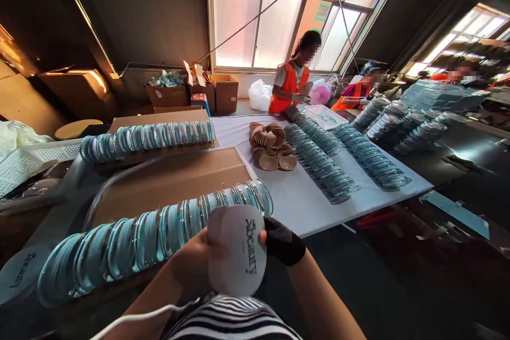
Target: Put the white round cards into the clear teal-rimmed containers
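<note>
The left hand (191, 263) and right hand (283, 241) are gripping a white Beauty card (237, 249). Clear cases (151, 236) are lying lined up at ten o'clock, and loose brown puffs (273, 146) are waiting at twelve.

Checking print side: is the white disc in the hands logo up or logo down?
Logo up: the white disc, held between left hand and gloved right hand, shows its Beauty lettering.

1. I'm on a factory packing floor: my bench (295, 203) carries long rows of identical clear round cases (319, 159).
2. Cardboard cartons (226, 93) stack below the big industrial window (235, 21).
3. Co-workers in orange vests (289, 87) work at the far end of the same bench.
</note>
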`<state>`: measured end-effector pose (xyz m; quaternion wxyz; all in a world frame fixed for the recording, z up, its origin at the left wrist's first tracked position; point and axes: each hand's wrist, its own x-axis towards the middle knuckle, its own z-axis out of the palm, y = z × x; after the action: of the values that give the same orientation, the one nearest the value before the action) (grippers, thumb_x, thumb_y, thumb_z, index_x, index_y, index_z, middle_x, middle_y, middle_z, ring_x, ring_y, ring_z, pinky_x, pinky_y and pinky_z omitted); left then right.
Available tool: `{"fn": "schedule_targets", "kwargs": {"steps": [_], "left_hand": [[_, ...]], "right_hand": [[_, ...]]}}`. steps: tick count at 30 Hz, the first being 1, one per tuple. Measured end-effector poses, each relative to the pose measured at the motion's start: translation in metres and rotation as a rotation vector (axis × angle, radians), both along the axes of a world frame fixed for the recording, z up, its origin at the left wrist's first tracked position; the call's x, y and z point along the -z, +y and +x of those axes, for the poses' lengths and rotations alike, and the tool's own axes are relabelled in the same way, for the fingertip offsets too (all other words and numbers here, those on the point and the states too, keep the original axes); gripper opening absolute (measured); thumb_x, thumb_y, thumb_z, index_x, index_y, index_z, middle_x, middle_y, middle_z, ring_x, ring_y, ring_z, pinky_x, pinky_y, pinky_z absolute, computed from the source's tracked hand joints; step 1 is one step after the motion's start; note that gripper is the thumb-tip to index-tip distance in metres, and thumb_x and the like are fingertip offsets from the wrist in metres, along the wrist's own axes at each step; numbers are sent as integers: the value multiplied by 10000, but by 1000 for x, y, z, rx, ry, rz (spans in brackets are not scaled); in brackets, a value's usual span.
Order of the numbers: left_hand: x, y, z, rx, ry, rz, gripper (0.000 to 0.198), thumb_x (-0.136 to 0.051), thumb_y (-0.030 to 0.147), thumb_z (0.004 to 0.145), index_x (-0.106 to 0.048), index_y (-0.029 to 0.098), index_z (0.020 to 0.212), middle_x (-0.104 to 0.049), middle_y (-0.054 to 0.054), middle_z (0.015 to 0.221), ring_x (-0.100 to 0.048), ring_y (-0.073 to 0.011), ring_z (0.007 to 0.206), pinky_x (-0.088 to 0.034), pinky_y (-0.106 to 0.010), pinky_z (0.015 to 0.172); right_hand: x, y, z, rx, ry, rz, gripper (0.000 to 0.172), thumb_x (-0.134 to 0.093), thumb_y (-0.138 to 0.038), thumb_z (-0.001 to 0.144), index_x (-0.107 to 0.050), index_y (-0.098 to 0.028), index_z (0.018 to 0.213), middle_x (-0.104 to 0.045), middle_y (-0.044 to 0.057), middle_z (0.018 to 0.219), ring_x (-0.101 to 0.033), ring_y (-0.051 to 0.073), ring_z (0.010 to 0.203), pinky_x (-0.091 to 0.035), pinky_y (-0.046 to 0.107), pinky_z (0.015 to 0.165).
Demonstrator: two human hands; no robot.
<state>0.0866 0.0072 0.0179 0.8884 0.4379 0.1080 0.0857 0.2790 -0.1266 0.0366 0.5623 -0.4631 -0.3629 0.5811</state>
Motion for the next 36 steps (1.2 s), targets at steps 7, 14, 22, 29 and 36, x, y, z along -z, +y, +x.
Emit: {"fn": "schedule_targets", "kwargs": {"steps": [7, 14, 22, 29, 36], "left_hand": [[-23, 3, 8, -157, 30, 27, 441, -852, 265, 642, -739, 153, 1052, -747, -132, 1034, -702, -340, 947, -570, -442, 837], [-13, 18, 28, -352, 102, 25, 634, -922, 326, 464, -738, 115, 1033, -760, -147, 914, -717, -326, 818, -583, -445, 769], [-12, 37, 39, -701, 107, 210, 475, -877, 322, 548, -761, 126, 965, -763, -106, 971, -702, -283, 927, -536, -429, 920], [-3, 31, 49, -753, 140, 101, 424, -893, 283, 525, -742, 125, 889, -766, -83, 879, -705, -277, 891, -548, -425, 895], [-26, 58, 94, -836, 37, -206, 431, -782, 178, 686, -684, 170, 1105, -764, -53, 1016, -687, -234, 1054, -516, -395, 996]], "right_hand": [[-25, 8, 3, 118, 39, 26, 579, -796, -534, 681, -694, -145, 1096, -718, 99, 944, -674, 189, 820, -559, 322, 774], [-10, 34, 16, 239, 24, -1, 777, -762, -588, 647, -603, -148, 1267, -708, 134, 1048, -678, 237, 897, -564, 370, 785], [4, 31, -15, 684, -857, 33, 629, -550, -521, 841, -515, -224, 1394, -476, 118, 1475, -482, 275, 1328, -470, 439, 1031], [10, 45, -18, 998, -732, -26, 554, -568, -510, 723, -628, -142, 1134, -682, 155, 1094, -632, 265, 991, -543, 411, 843], [15, -50, 65, 1163, -1090, -404, 538, -526, -583, 750, -697, -105, 927, -687, 148, 798, -604, 245, 695, -422, 318, 581]]}}
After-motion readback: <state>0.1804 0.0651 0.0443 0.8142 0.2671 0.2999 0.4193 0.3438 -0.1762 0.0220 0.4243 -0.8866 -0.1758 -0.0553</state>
